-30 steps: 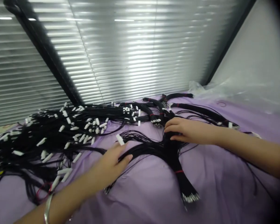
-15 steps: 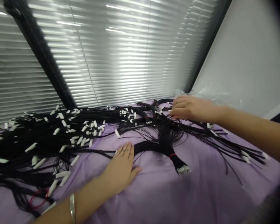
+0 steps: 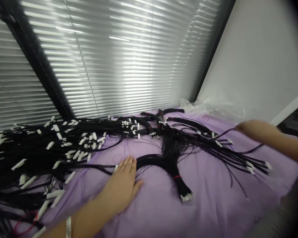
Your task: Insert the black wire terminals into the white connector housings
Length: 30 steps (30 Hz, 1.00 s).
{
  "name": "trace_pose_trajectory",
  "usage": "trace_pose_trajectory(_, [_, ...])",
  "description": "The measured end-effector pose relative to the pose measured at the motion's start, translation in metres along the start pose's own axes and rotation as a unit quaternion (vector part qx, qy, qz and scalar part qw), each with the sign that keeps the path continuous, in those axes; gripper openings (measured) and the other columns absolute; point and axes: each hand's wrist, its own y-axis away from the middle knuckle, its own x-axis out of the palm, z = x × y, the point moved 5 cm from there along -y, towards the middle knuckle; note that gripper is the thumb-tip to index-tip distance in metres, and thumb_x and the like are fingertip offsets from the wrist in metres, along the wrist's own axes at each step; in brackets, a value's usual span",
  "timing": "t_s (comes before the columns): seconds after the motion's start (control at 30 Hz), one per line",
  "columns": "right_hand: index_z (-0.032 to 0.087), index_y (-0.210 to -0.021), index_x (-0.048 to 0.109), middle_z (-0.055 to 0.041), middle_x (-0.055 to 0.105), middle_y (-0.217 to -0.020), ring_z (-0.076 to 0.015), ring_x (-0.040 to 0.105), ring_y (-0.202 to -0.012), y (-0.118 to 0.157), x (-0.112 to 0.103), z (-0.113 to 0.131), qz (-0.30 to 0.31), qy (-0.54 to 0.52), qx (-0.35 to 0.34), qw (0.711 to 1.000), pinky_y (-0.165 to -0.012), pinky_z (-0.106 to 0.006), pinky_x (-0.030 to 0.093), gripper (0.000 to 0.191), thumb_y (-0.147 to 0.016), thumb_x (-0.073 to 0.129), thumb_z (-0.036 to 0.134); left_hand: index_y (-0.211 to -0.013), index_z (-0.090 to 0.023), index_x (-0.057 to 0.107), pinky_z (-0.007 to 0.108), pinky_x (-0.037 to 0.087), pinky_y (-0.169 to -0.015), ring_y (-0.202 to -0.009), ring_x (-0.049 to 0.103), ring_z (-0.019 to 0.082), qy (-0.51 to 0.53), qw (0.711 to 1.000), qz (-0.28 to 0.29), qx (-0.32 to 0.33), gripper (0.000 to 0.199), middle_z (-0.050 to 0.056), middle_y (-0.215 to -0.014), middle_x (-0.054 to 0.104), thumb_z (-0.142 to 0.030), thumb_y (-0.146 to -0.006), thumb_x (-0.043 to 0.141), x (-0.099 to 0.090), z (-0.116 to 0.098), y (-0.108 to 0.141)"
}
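Black wire bundle (image 3: 173, 168) curves, red-banded, to silvery tips (image 3: 187, 197).

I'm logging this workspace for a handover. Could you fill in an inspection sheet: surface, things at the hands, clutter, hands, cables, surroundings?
Surface: purple cover, creased.
Things at the hands: curved black bundle with a red tie and silvery tips; a black strand runs up to the right hand.
Clutter: crumpled clear plastic at the far right.
Hands: left hand palm down, fingers over the bundle's left end; right hand blurred, grip unclear.
Cables: large tangled black pile at the left, with many white end pieces; more tied bundles behind.
Surroundings: window blinds behind, pale wall at the right.
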Motion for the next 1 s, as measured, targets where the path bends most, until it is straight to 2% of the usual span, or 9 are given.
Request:
trace_pose_trajectory(0.1, [0.021, -0.076, 0.074, -0.0137, 0.072, -0.080, -0.0241, 0.067, -0.071, 0.038, 0.054, 0.016, 0.055, -0.009, -0.055, 0.997, -0.064, -0.033, 0.047, 0.032, -0.088, 0.045, 0.025, -0.136, 0.005, 0.042, 0.053, 0.032, -0.109, -0.134, 0.037, 0.037, -0.007, 1.000, -0.008, -0.016, 0.062, 0.029, -0.142, 0.039, -0.039, -0.093, 0.040, -0.003, -0.002, 0.003])
trace_pose_trajectory(0.2, [0.016, -0.086, 0.073, -0.0178, 0.071, -0.086, -0.0296, 0.067, -0.077, 0.042, 0.078, 0.019, 0.061, -0.015, -0.058, 0.996, -0.068, -0.038, 0.049, 0.034, -0.089, 0.040, 0.025, -0.137, 0.003, 0.041, 0.050, 0.033, -0.110, -0.134, 0.036, 0.034, -0.014, 1.000, 0.013, -0.015, 0.061, 0.025, -0.143, 0.039, -0.040, -0.094, 0.037, -0.010, -0.002, 0.007])
trace_pose_trajectory(0.33, [0.003, -0.104, 0.068, -0.0254, 0.066, -0.104, -0.0337, 0.064, -0.090, 0.022, 0.059, 0.018, 0.025, -0.027, -0.035, 0.999, -0.076, -0.043, 0.049, 0.038, -0.076, 0.044, 0.009, -0.134, -0.003, 0.048, 0.047, 0.036, -0.108, -0.132, 0.042, 0.031, -0.014, 1.000, -0.020, -0.011, 0.053, 0.020, -0.140, 0.047, -0.037, -0.096, 0.034, -0.035, 0.002, -0.003])
trace_pose_trajectory(0.43, [0.009, -0.114, 0.065, -0.0182, 0.059, -0.122, -0.0273, 0.056, -0.109, 0.019, 0.027, 0.067, -0.017, -0.058, -0.096, 0.994, -0.097, -0.039, 0.041, 0.042, -0.077, 0.044, 0.008, -0.132, -0.007, 0.049, 0.042, 0.037, -0.108, -0.129, 0.047, 0.025, 0.006, 0.999, -0.022, 0.043, 0.044, 0.017, -0.138, 0.051, -0.013, -0.093, 0.030, -0.046, -0.005, -0.035])
trace_pose_trajectory(0.5, [0.014, -0.118, 0.063, -0.0168, 0.053, -0.130, -0.0288, 0.049, -0.119, 0.036, 0.008, 0.135, -0.053, -0.134, -0.306, 0.941, -0.101, -0.043, 0.039, 0.038, -0.083, 0.051, 0.022, -0.137, -0.011, 0.043, 0.040, 0.036, -0.109, -0.131, 0.044, 0.021, 0.007, 0.996, -0.004, 0.086, 0.060, 0.014, -0.143, 0.047, 0.004, -0.082, 0.027, -0.042, -0.014, -0.066])
trace_pose_trajectory(0.57, [0.019, -0.127, 0.057, -0.0114, 0.049, -0.137, -0.0247, 0.039, -0.130, 0.061, 0.006, 0.198, -0.011, -0.191, -0.487, 0.852, -0.108, -0.042, 0.033, 0.041, -0.088, 0.049, 0.031, -0.138, -0.008, 0.040, 0.037, 0.033, -0.111, -0.136, 0.037, 0.020, 0.001, 0.991, 0.011, 0.136, 0.065, 0.015, -0.146, 0.041, 0.007, -0.076, 0.031, -0.032, -0.024, -0.095])
trace_pose_trajectory(0.63, [0.019, -0.127, 0.056, -0.0096, 0.046, -0.142, -0.0221, 0.037, -0.132, 0.077, 0.013, 0.234, -0.014, -0.225, -0.556, 0.800, -0.113, -0.043, 0.025, 0.039, -0.093, 0.042, 0.034, -0.136, -0.007, 0.041, 0.036, 0.034, -0.109, -0.135, 0.037, 0.022, -0.011, 0.984, 0.020, 0.176, 0.056, 0.016, -0.145, 0.043, -0.002, -0.080, 0.039, -0.022, -0.032, -0.117])
trace_pose_trajectory(0.8, [0.013, -0.137, 0.046, -0.0167, 0.048, -0.138, -0.0312, 0.038, -0.132, 0.071, 0.047, 0.236, 0.043, -0.261, -0.467, 0.844, -0.109, -0.057, 0.023, 0.066, -0.090, 0.036, 0.059, -0.135, -0.007, 0.041, 0.035, 0.040, -0.103, -0.121, 0.053, 0.022, -0.038, 0.984, 0.003, 0.172, 0.047, 0.017, -0.131, 0.055, -0.006, -0.089, 0.034, -0.016, -0.028, -0.134])
trace_pose_trajectory(1.0, [0.015, -0.131, 0.052, -0.0126, 0.056, -0.127, -0.0277, 0.048, -0.117, 0.064, 0.045, 0.226, 0.050, -0.260, -0.417, 0.870, -0.106, -0.053, 0.028, 0.059, -0.091, 0.038, 0.057, -0.114, -0.013, 0.061, 0.035, 0.048, -0.090, -0.099, 0.063, 0.022, -0.050, 0.993, 0.012, 0.104, 0.033, 0.012, -0.102, 0.067, -0.007, -0.089, 0.039, -0.038, -0.017, -0.106])
